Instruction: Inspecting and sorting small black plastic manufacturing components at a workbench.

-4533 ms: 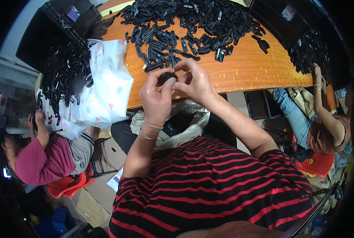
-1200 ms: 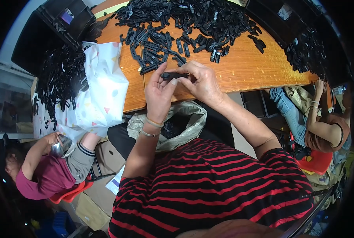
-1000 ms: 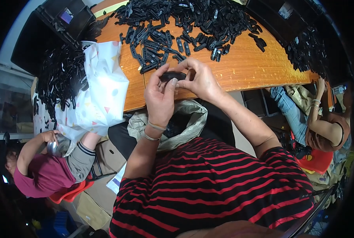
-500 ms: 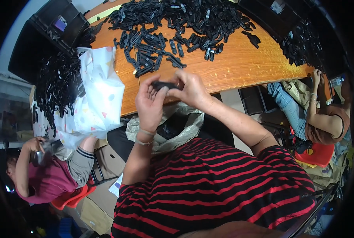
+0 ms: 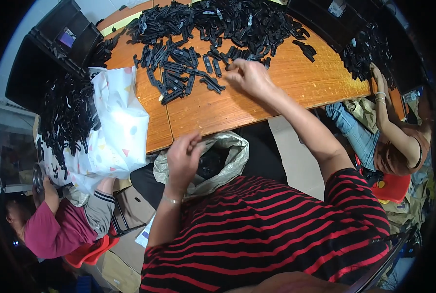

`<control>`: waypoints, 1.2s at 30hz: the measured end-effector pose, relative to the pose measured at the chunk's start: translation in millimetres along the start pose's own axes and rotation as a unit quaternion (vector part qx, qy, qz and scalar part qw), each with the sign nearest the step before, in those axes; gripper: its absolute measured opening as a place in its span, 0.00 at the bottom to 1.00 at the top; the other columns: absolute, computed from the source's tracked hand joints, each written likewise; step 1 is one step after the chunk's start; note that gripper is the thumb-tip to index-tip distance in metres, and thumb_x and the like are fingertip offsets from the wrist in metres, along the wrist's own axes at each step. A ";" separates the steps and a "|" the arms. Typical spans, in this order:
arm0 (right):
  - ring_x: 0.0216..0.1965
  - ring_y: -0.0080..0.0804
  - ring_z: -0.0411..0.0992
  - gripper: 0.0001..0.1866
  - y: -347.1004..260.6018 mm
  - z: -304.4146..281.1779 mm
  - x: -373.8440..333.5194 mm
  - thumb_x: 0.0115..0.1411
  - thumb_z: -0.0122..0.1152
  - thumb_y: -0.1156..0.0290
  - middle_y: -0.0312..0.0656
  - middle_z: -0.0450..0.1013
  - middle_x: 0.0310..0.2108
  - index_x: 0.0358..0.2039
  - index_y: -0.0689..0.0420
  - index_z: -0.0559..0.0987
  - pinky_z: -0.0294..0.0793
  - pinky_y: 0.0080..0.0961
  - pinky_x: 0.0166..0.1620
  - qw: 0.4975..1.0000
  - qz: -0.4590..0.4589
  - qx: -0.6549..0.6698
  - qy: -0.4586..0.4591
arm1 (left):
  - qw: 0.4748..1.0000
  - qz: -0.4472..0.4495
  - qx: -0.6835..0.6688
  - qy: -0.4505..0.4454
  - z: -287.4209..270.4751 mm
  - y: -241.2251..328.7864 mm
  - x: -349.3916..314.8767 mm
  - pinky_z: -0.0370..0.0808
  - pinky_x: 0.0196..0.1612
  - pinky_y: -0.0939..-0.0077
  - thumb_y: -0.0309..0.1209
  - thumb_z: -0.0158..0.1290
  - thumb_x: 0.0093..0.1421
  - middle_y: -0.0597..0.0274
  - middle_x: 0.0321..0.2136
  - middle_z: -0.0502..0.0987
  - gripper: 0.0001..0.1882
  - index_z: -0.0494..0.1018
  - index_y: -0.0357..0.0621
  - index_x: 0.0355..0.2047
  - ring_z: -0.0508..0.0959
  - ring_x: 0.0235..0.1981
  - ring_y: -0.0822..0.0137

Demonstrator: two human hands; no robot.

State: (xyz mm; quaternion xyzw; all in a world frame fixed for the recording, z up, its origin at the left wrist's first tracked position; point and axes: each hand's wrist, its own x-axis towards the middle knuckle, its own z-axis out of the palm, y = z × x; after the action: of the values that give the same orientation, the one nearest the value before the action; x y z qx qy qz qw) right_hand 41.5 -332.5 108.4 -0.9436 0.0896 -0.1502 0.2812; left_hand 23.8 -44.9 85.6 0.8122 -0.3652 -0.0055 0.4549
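— So, where are the hands?

— The right hand [image 5: 247,78] is stretched out over the wooden table [image 5: 296,83], fingers curled down at the edge of the heap of black plastic pieces [image 5: 213,29]. Whether it pinches one I cannot tell.

— And the left hand [image 5: 183,157]?

— Over the open grey bag [image 5: 232,156] just below the table edge, fingers loosely bent and apart, nothing visible in them.

— Anything else close by?

— A white patterned bag [image 5: 115,132] to the left, with more black pieces on it. Another person's arm [image 5: 389,122] reaches onto the table at the far right.
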 end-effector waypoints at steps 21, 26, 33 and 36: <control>0.34 0.53 0.75 0.08 14.5 17.3 8.0 0.50 0.61 0.73 0.56 0.75 0.28 0.29 0.64 0.76 0.74 0.43 0.37 0.994 -0.018 -0.104 0.012 | 0.948 0.184 0.253 -0.065 27.1 -32.7 133.4 0.73 0.37 0.66 0.23 0.60 0.47 0.58 0.33 0.70 0.11 0.68 0.40 0.28 0.72 0.37 0.57; 0.30 0.51 0.75 0.14 -11.0 12.1 -17.7 0.53 0.65 0.66 0.55 0.74 0.24 0.28 0.64 0.73 0.73 0.40 0.36 0.996 0.057 0.056 -0.047 | 0.944 0.217 0.246 -0.022 25.4 -38.3 126.4 0.73 0.36 0.64 0.23 0.59 0.49 0.57 0.32 0.70 0.10 0.67 0.39 0.28 0.73 0.36 0.56; 0.22 0.28 0.75 0.10 -28.7 25.0 -41.1 0.60 0.60 0.71 0.43 0.73 0.22 0.31 0.64 0.70 0.73 0.27 0.27 0.969 0.075 0.231 -0.051 | 0.993 0.087 0.074 0.022 29.2 -23.5 115.4 0.76 0.38 0.73 0.18 0.56 0.52 0.57 0.35 0.74 0.17 0.70 0.37 0.44 0.77 0.35 0.61; 0.28 0.38 0.77 0.13 -43.7 23.8 -42.8 0.56 0.62 0.71 0.48 0.74 0.26 0.39 0.65 0.76 0.74 0.31 0.31 0.973 0.016 0.227 0.024 | 0.886 -0.168 -0.433 -0.007 30.3 -17.0 105.6 0.77 0.36 0.83 0.17 0.51 0.58 0.63 0.37 0.74 0.17 0.68 0.34 0.48 0.76 0.36 0.77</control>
State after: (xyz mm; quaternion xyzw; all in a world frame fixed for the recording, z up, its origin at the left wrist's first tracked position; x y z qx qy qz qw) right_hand 13.0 -273.6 103.9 -0.8496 0.0750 -0.1842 0.4886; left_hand 100.9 -124.9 89.3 0.5841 -0.1879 -0.2453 0.7506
